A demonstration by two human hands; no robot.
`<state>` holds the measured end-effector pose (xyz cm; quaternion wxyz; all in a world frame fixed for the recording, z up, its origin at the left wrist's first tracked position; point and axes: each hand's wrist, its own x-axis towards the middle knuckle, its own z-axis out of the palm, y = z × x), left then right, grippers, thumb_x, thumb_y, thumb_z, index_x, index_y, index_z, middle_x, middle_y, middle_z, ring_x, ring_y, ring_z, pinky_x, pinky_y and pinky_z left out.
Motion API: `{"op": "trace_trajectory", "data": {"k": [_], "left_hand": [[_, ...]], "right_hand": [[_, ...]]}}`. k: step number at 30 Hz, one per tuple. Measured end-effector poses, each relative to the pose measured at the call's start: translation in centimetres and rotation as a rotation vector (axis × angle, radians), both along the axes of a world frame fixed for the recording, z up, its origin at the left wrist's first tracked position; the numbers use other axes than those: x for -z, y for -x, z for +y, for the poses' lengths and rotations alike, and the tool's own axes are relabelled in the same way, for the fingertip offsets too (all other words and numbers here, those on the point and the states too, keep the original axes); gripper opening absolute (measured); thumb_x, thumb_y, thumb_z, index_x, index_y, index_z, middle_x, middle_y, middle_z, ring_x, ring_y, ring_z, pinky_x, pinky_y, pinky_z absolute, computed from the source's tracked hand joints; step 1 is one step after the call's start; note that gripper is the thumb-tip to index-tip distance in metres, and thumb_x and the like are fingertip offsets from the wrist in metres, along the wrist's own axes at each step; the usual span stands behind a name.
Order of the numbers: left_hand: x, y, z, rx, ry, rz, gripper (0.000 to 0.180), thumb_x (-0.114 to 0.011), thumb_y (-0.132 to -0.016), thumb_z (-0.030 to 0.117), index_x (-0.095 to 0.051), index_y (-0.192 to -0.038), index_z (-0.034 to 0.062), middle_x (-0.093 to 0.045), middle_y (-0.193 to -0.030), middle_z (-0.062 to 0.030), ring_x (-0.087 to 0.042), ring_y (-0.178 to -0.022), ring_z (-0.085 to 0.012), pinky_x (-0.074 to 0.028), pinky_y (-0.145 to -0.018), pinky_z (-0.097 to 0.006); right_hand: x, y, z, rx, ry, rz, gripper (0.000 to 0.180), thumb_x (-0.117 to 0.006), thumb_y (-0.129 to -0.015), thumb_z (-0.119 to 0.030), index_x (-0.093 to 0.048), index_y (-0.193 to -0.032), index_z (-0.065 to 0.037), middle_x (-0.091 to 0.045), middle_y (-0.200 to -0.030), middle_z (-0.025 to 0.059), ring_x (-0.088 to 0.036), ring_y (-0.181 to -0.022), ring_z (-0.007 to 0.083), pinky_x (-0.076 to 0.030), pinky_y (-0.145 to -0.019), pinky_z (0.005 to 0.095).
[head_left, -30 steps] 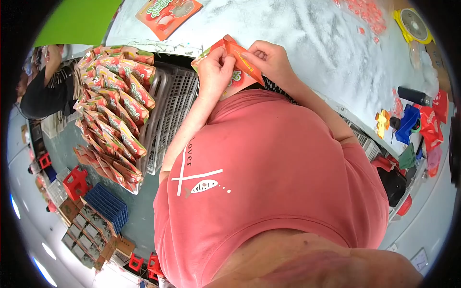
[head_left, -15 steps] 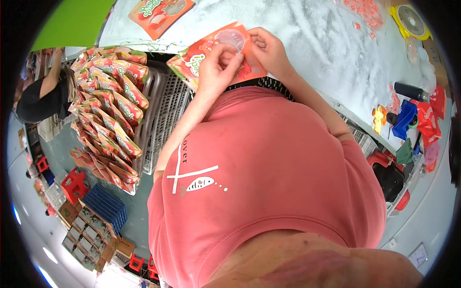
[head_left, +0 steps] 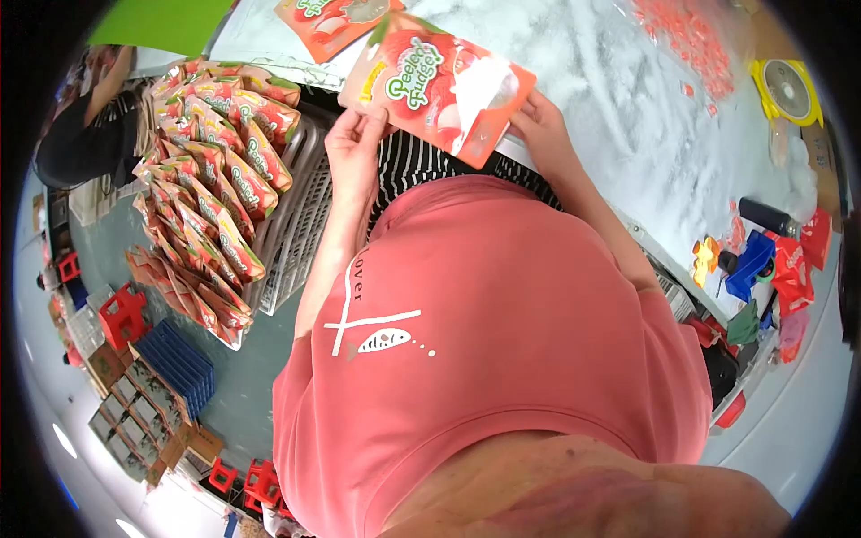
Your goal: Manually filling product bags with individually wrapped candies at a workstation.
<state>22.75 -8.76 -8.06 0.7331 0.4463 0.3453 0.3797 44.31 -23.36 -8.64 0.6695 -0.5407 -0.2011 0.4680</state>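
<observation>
I hold the orange pouch flat, face up; my left hand pinches its edge. My right hand grips the opposite side, steadying it.

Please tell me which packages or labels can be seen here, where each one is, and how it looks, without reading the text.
Held pouch: flat orange-red packet with a green top corner and fruit picture, between the left hand and the right hand.
Second pouch: same kind, lying on the white table at the top edge.
Stacked pouches: many orange-and-green packets in overlapping rows on a grey crate, to the person's left.
</observation>
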Motion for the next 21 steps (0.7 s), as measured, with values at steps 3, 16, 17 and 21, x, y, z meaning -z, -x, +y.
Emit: {"op": "trace_trajectory", "data": {"k": [3,16,17,21], "left_hand": [[-1.7,0.9,3.3,0.065,-0.271,0.216,0.019,-0.063,-0.097,0.012,-0.067,-0.111,0.0007,-0.071,-0.094,-0.0021,-0.063,-0.082,-0.0073,-0.051,-0.078,-0.024],[-9.2,-2.2,4.4,0.55,-0.92,0.496,0.014,-0.06,-0.095,0.01,-0.062,-0.104,-0.0006,-0.063,-0.079,-0.0113,-0.062,-0.072,-0.0187,-0.051,-0.069,-0.029],[-8.7,-2.5,4.2,0.513,-0.857,0.452,0.012,-0.063,-0.092,0.01,-0.064,-0.1,0.0017,-0.064,-0.08,-0.0138,-0.064,-0.072,-0.0264,-0.052,-0.067,-0.033],[-8.6,-3.3,2.6,-0.081,-1.461,0.618,0.009,-0.071,-0.085,0.012,-0.068,-0.092,0.0085,-0.062,-0.074,-0.0098,-0.063,-0.071,-0.0302,-0.051,-0.063,-0.037]], "right_hand": [[-0.1,-2.4,-1.9,-0.024,0.048,-0.22,0.049,-0.058,-0.096,-0.01,-0.043,-0.141,0.001,-0.057,-0.133,0.0109,-0.055,-0.124,0.0216,-0.047,-0.102,0.0358],[-9.1,-2.0,2.0,-0.298,-0.154,-1.256,0.009,-0.063,-0.091,-0.006,-0.069,-0.096,-0.001,-0.062,-0.086,0.0083,-0.063,-0.076,0.0219,-0.05,-0.068,0.0326],[-8.8,-2.3,1.7,-0.321,-0.173,-1.27,0.008,-0.065,-0.09,-0.006,-0.069,-0.095,-0.001,-0.062,-0.081,0.0076,-0.062,-0.07,0.0163,-0.049,-0.065,0.028],[-8.8,-2.1,0.4,-0.403,0.007,-0.665,0.007,-0.069,-0.088,-0.005,-0.068,-0.089,0.002,-0.065,-0.077,-0.0007,-0.057,-0.072,0.0026,-0.045,-0.063,0.0202]]}}
